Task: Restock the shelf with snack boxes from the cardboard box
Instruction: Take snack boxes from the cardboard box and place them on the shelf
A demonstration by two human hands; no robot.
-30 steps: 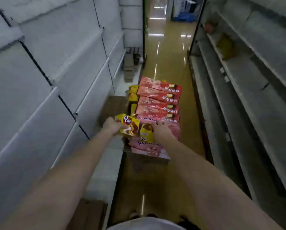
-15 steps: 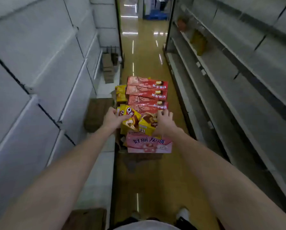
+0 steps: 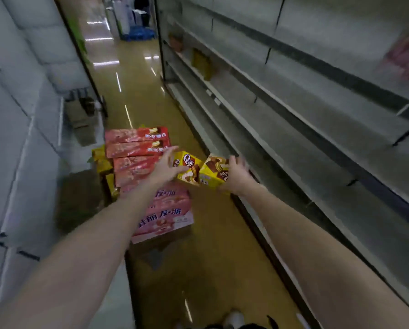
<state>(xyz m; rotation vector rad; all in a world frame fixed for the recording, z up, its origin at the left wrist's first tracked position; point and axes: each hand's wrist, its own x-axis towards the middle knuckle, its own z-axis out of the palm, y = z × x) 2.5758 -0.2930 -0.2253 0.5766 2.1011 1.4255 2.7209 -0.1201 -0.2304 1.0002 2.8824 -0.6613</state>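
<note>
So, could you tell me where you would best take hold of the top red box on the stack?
Probably across its two long edges near the middle, coming from above. The top red box lies flat, its broad face up and clear, while its underside rests on the next box of the stack.

My white shoe (image 3: pixel 233 319) stands on the glossy tan floor (image 3: pixel 213 257), which reflects ceiling lights. Far down my aisle sits a blue pallet (image 3: pixel 138 34), with blurred white goods (image 3: pixel 125 15) beside it.
</note>
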